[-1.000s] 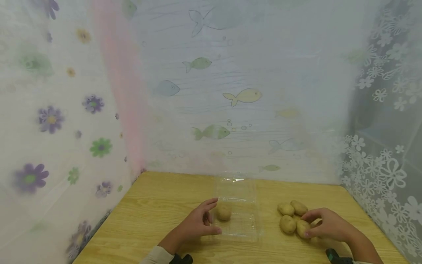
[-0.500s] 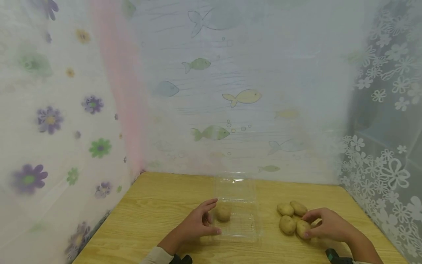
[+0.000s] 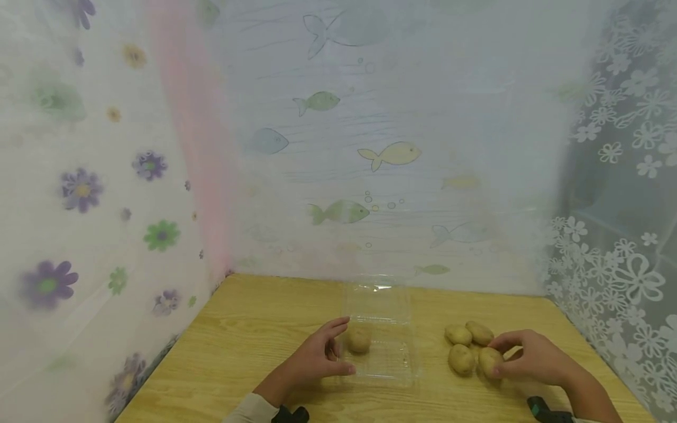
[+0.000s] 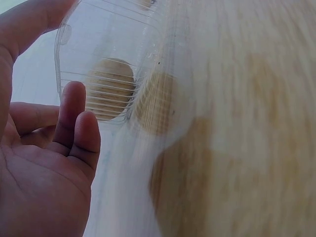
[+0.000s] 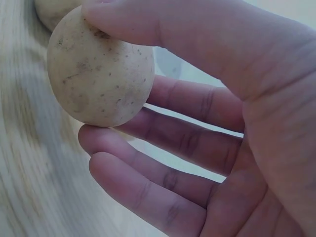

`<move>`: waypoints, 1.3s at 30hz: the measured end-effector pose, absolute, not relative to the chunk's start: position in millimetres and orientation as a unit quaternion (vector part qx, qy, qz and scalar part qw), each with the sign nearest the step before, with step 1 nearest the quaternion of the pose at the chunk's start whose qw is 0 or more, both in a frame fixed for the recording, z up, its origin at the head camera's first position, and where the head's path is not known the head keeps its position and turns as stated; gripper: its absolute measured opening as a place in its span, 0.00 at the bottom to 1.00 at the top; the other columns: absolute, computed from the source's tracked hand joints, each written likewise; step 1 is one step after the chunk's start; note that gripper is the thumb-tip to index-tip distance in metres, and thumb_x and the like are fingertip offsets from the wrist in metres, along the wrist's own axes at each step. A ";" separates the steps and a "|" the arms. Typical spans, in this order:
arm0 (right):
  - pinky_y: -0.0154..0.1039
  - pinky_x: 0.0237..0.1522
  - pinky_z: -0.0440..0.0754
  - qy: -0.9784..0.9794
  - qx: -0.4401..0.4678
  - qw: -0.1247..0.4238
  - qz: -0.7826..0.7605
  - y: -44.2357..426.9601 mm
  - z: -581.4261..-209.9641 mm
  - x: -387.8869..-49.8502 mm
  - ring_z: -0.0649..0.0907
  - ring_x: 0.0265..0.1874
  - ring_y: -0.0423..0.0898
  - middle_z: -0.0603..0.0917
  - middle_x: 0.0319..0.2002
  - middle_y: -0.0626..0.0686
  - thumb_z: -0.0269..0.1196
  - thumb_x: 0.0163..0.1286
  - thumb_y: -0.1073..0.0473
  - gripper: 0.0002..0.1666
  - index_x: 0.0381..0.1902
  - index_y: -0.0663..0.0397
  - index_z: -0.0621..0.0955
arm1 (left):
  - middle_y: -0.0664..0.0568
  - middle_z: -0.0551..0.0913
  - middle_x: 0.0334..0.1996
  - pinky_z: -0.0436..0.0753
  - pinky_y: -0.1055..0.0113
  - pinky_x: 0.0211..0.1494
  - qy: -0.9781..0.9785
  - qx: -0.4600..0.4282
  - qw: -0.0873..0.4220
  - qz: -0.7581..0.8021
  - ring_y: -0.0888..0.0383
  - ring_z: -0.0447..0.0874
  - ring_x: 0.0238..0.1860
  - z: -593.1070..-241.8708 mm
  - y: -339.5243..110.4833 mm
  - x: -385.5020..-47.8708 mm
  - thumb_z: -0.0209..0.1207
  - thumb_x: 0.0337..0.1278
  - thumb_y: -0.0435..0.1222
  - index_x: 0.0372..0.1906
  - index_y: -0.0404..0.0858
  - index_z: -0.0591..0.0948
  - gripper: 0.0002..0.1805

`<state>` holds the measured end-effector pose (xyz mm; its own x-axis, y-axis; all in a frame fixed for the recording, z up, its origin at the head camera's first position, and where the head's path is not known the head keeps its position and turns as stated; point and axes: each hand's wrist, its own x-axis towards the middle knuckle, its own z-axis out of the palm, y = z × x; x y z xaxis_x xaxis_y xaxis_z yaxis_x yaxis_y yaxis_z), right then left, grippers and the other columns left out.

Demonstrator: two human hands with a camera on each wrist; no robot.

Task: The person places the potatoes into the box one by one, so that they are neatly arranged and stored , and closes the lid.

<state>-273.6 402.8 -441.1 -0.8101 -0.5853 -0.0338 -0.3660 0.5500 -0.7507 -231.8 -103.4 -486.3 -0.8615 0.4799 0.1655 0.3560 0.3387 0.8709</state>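
Note:
My left hand [image 3: 319, 355] grips the left side of a clear plastic container [image 3: 388, 361], its thumb at the front corner and a finger further back. Inside, against that side, lies one potato [image 3: 359, 340]; the left wrist view shows this potato [image 4: 111, 89] through the ribbed wall, beside my left hand [image 4: 54, 148]. My right hand [image 3: 534, 358] pinches a potato [image 3: 489, 362] between thumb and fingers. In the right wrist view that potato [image 5: 101, 69] sits at the fingertips of my right hand [image 5: 197, 113].
Three more potatoes, one at the front [image 3: 462, 359] and two behind it, lie grouped on the wooden table [image 3: 254, 317], left of my right hand. The container's lid [image 3: 377, 302] lies folded back. Patterned curtains [image 3: 391, 117] stand behind and at both sides.
My right hand has shifted slightly right with the pinched potato, which now stands a little apart from the front potato. The left hand and container have not moved.

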 end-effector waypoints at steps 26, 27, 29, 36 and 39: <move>0.38 0.37 0.86 0.883 -0.253 0.096 -0.383 378.0 -419.0 -275.1 0.88 0.41 0.40 0.83 0.59 0.65 0.74 0.67 0.51 0.30 0.62 0.60 0.82 | 0.48 0.69 0.73 0.79 0.74 0.40 0.817 0.254 0.052 0.515 0.61 0.75 0.39 -487.6 -100.7 -231.9 0.75 0.59 0.42 0.82 0.38 0.58 0.52; 0.38 0.37 0.86 0.884 -0.254 0.091 -0.382 375.7 -417.4 -275.2 0.88 0.41 0.39 0.83 0.59 0.65 0.74 0.67 0.50 0.30 0.61 0.59 0.82 | 0.48 0.67 0.74 0.79 0.74 0.39 0.817 0.256 0.050 0.514 0.61 0.75 0.39 -487.7 -100.6 -232.2 0.75 0.59 0.42 0.82 0.38 0.58 0.52; 0.38 0.37 0.86 0.883 -0.258 0.082 -0.383 370.7 -414.1 -275.5 0.88 0.41 0.39 0.83 0.58 0.64 0.74 0.66 0.50 0.30 0.61 0.59 0.82 | 0.48 0.67 0.75 0.79 0.73 0.39 0.817 0.258 0.049 0.513 0.62 0.75 0.39 -487.4 -100.6 -232.5 0.75 0.59 0.41 0.82 0.37 0.58 0.52; 0.38 0.37 0.86 0.880 -0.257 0.073 -0.394 353.1 -404.3 -276.9 0.88 0.42 0.40 0.83 0.59 0.64 0.75 0.65 0.50 0.32 0.62 0.59 0.82 | 0.48 0.69 0.71 0.79 0.73 0.39 0.816 0.265 0.051 0.512 0.62 0.75 0.38 -487.7 -102.4 -233.9 0.74 0.60 0.42 0.82 0.36 0.57 0.52; 0.39 0.37 0.86 0.880 -0.250 0.075 -0.396 347.0 -402.0 -277.5 0.88 0.42 0.41 0.82 0.59 0.64 0.75 0.66 0.49 0.33 0.63 0.61 0.81 | 0.47 0.69 0.72 0.79 0.73 0.38 0.816 0.266 0.051 0.511 0.61 0.75 0.37 -487.5 -103.1 -233.8 0.74 0.60 0.42 0.82 0.36 0.57 0.52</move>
